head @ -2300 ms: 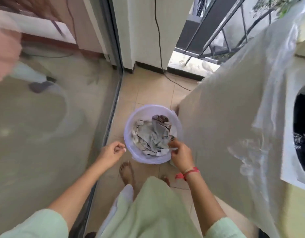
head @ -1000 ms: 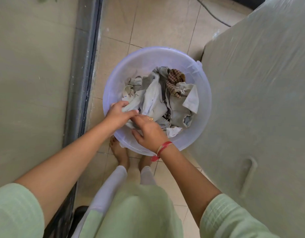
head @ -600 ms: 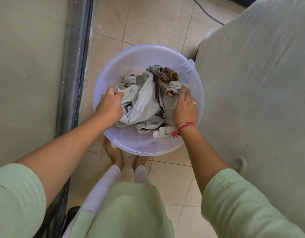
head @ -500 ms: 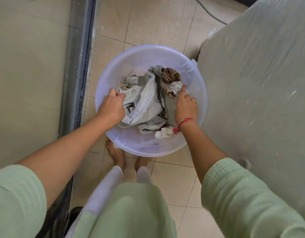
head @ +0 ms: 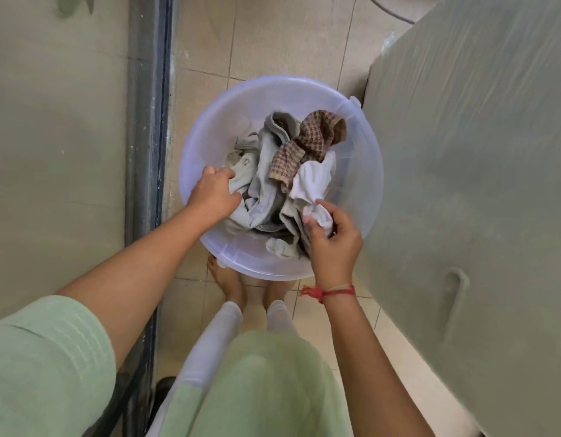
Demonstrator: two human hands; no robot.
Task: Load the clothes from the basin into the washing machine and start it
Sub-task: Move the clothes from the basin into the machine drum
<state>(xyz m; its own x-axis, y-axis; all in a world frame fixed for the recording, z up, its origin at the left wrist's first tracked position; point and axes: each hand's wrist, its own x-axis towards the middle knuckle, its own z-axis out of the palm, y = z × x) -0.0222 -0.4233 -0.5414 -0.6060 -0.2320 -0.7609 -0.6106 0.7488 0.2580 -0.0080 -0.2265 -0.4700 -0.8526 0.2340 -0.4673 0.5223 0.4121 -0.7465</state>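
Observation:
A pale lilac plastic basin [head: 364, 152] stands on the tiled floor in front of my feet. Inside lies a heap of grey clothes [head: 266, 190], with a brown checked cloth [head: 307, 143] on top and a white cloth [head: 314, 181] at the right. My left hand [head: 214, 193] grips the grey clothes at the heap's left side. My right hand [head: 331, 238] pinches the lower end of the white cloth at the heap's right. The washing machine [head: 481, 171], wrapped in clear plastic, fills the right side; its door is out of view.
A glass sliding door with a dark track [head: 148, 152] runs down the left. A dark cable [head: 389, 11] crosses the floor at the top right. My bare feet [head: 228, 279] stand just behind the basin, between door and machine.
The heap has bunched up and risen. My right hand has shifted from pressing the pile's right side to pinching the white cloth. My left hand still grips the left side.

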